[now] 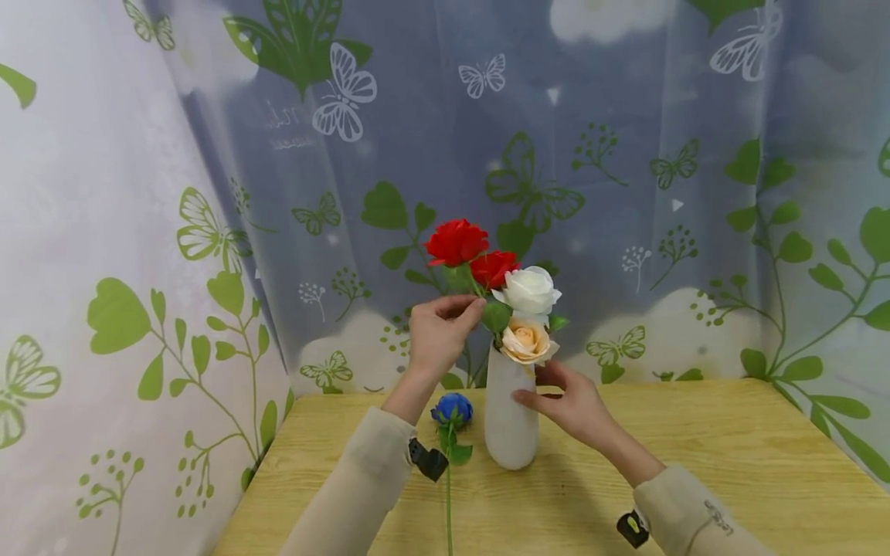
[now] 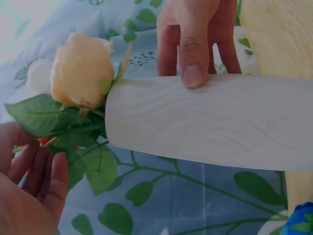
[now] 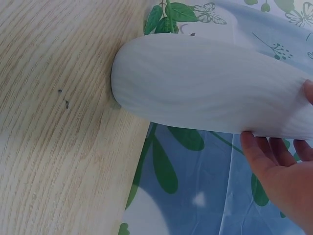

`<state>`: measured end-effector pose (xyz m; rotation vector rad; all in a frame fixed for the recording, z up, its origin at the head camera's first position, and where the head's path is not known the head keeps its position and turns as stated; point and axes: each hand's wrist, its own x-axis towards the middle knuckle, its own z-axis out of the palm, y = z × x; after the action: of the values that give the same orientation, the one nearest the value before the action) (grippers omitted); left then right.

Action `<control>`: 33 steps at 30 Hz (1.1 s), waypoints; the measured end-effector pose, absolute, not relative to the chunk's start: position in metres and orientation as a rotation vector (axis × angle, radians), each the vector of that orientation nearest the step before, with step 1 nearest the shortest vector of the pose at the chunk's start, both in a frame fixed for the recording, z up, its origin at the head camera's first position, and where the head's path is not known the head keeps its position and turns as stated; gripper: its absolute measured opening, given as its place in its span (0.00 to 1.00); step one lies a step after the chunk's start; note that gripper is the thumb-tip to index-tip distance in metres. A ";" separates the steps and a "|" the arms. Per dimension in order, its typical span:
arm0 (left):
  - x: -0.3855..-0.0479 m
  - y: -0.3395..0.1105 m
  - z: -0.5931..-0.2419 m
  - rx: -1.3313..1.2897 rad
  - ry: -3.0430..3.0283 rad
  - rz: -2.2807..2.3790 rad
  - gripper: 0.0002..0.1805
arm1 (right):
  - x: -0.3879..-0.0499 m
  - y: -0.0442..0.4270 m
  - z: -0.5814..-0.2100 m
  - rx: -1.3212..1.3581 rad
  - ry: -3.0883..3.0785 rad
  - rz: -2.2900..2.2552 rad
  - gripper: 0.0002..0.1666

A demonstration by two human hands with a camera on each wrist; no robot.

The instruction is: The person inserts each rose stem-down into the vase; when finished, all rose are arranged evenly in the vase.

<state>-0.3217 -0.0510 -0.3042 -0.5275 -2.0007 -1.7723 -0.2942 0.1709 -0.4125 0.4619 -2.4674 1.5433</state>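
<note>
In the head view my left hand (image 1: 441, 328) pinches the stem of the upper red rose (image 1: 456, 242), just left of the vase mouth. Leaves (image 2: 100, 166) by those fingers partly cover the stem in the left wrist view. My right hand (image 1: 577, 401) grips the white vase (image 1: 511, 421) near its top, thumb in front and fingers around the far side. The vase stands upright. Out of its mouth rise a second red rose (image 1: 495, 269), a white rose (image 1: 531, 292) and a peach rose (image 1: 527, 341). Their lower stems are hidden inside.
A blue rose (image 1: 452, 409) with a long green stem lies on the wooden table (image 1: 730, 448), left of the vase. Behind the table hangs a curtain (image 1: 417, 116) printed with leaves and butterflies. Dark wrist devices sit at both cuffs.
</note>
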 end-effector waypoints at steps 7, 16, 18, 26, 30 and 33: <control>-0.321 -0.051 -0.311 -0.632 -2.129 -1.599 0.09 | -0.294 0.171 -0.413 0.432 -2.481 1.553 0.39; -0.325 -0.044 -0.326 -0.744 -2.268 -1.428 0.06 | -0.293 0.171 -0.415 0.440 -2.462 1.569 0.39; -0.326 -0.044 -0.327 -0.729 -2.289 -1.432 0.07 | -0.294 0.171 -0.415 0.446 -2.459 1.566 0.38; -0.328 -0.048 -0.329 -0.710 -2.350 -1.457 0.10 | -0.294 0.172 -0.413 0.442 -2.472 1.539 0.39; -0.329 -0.051 -0.331 -0.763 -2.331 -1.442 0.09 | -0.294 0.171 -0.413 0.436 -2.463 1.535 0.38; -0.329 -0.055 -0.335 -0.811 -2.297 -1.456 0.08 | -0.295 0.171 -0.414 0.448 -2.454 1.533 0.37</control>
<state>-0.3285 -0.0546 -0.3354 -0.8112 -2.2974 -1.4563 -0.2947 0.1708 -0.4140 0.4481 -2.4535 1.5331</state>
